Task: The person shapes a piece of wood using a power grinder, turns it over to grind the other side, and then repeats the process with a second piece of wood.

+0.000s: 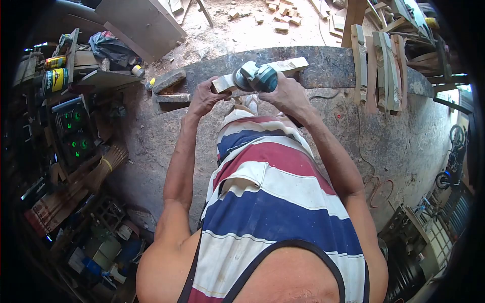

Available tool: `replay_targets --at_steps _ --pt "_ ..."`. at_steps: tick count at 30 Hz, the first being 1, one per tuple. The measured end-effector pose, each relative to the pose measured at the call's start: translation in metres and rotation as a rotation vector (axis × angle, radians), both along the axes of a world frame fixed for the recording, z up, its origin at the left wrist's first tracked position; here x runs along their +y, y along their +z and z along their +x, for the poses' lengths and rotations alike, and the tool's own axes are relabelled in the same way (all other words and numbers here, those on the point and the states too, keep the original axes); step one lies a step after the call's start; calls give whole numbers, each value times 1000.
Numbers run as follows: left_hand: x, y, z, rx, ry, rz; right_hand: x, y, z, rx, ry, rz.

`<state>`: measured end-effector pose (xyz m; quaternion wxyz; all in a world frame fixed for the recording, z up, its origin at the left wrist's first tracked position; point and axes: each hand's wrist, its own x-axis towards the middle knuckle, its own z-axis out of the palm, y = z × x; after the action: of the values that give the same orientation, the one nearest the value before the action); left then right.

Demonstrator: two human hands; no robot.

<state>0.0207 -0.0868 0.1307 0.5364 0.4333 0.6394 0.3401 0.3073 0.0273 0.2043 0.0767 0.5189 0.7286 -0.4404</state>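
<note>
A pale length of wood (pixel 294 64) lies across the dark workbench (pixel 326 65). My left hand (pixel 205 98) is closed around its left end, thumb and fingers at the near edge. In my right hand (pixel 291 97) is a teal angle grinder (pixel 263 77), the fingers wrapped round its body. The grinder's round disc head (pixel 241 80) overlaps the top of the wood, just right of my left hand. The underside of the disc is hidden.
Several rough wood strips (pixel 381 70) lean over the bench's right side. Short offcuts (pixel 177 81) sit at its left end. Cut blocks (pixel 284 19) litter the floor beyond. A cable (pixel 359 136) runs down the floor on the right, and a speaker with green lights (pixel 75 129) stands left.
</note>
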Motion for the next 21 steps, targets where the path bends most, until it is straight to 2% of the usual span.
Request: replay_targets --at_steps 9,15,21 --pt "-5 -18 -4 -101 24 -73 -3 -6 -7 95 14 12" --pt "0 -7 -4 -19 4 -74 2 7 -5 -50 19 12" --pt "6 -8 -9 44 -16 -77 7 10 4 -50 -7 42"
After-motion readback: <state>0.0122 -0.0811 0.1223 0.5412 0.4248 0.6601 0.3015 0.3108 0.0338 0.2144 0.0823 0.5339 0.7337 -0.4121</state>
